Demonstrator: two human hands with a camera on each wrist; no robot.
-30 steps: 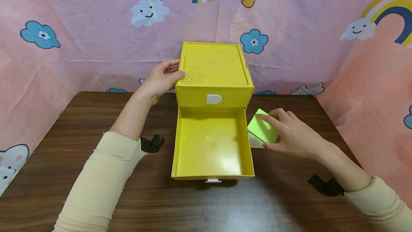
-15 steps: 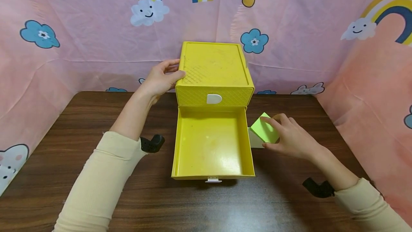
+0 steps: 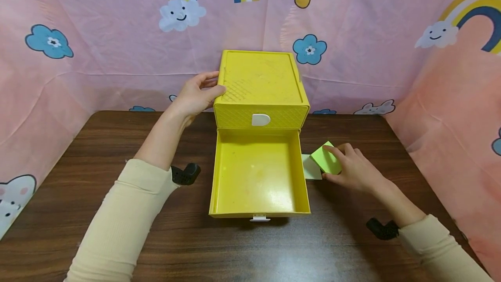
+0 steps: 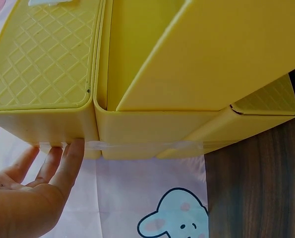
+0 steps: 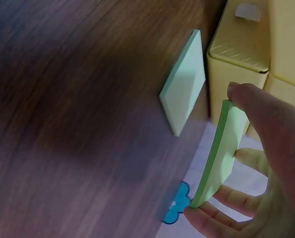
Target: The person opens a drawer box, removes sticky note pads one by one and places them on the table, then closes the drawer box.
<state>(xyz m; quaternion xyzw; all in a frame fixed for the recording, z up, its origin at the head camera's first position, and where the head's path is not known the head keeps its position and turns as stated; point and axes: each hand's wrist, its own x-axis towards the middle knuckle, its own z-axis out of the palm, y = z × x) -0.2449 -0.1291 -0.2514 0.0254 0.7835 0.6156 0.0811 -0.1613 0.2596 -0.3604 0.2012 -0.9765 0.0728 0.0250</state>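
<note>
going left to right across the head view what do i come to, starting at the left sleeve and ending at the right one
left sleeve → left hand → open yellow drawer → pale green pad → bright green pad → right hand → right sleeve
</note>
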